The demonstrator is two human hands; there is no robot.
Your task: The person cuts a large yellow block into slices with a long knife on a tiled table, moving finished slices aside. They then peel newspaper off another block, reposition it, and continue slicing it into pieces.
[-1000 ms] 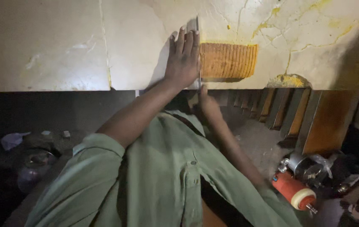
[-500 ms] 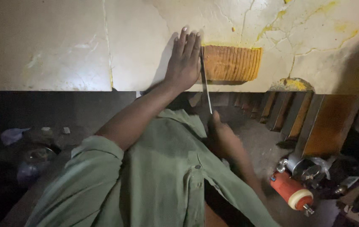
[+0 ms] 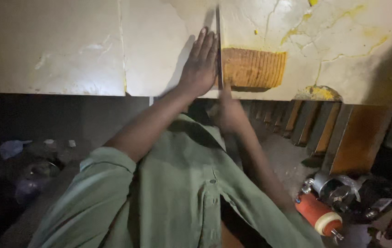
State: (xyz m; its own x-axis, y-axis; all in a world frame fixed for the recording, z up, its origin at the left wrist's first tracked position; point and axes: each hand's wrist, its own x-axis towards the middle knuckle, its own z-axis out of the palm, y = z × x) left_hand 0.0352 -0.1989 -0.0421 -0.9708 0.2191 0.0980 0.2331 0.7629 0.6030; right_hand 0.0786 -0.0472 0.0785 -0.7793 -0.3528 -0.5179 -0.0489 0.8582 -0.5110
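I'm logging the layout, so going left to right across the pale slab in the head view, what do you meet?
Vertical seam in the slab → left hand pressed flat → thin straight blade → ribbed orange-brown block → yellow smear at the edge.

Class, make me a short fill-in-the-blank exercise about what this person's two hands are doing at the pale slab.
1. The left hand lies ____ on the pale slab.
2. The right hand grips a thin ____ blade.
3. The blade runs along the ____ edge of the ridged orange block.

Missing words: flat; metal; left
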